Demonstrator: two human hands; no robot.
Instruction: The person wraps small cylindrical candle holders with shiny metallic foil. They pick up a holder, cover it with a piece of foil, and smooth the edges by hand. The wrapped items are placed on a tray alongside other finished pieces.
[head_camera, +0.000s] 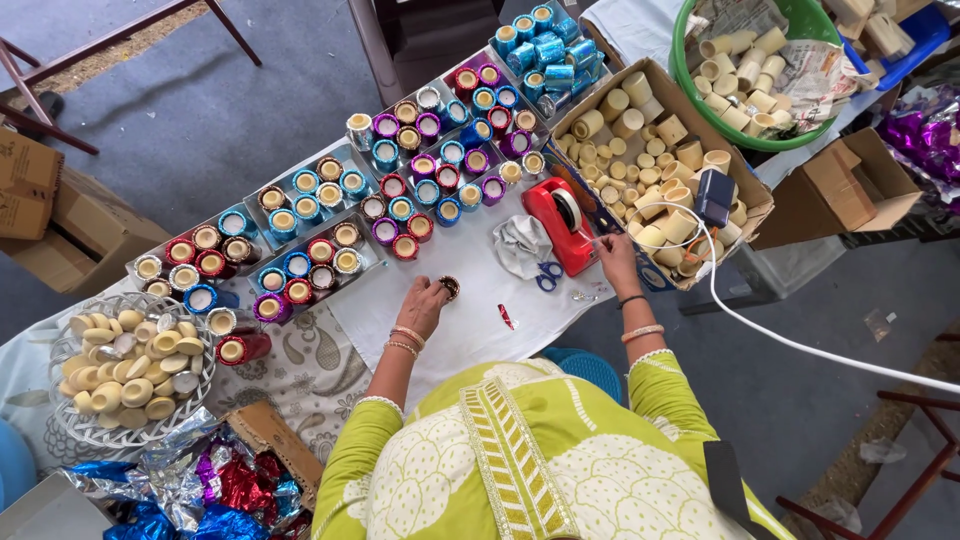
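Resting mid-tabletop, the left hand (422, 305) closes its fingers on a small round foil-wrapped cup (450, 288). Beside the red tape dispenser (560, 225) near the tabletop's right edge, the right hand (617, 262) pinches, apparently, a tape strip (600, 240).

Free room: bare white tablecloth (470, 330) beside small foil-wrapped cup (450, 288).
Obstacles: red tape dispenser (560, 225), blue-handled scissors (548, 275), trays of coloured cups (400, 200).

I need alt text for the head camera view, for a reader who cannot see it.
Seen from above, a person's left hand holds a small round cup on a white table, and the right hand reaches toward a red tape dispenser. Trays of foil-wrapped cups stand behind.
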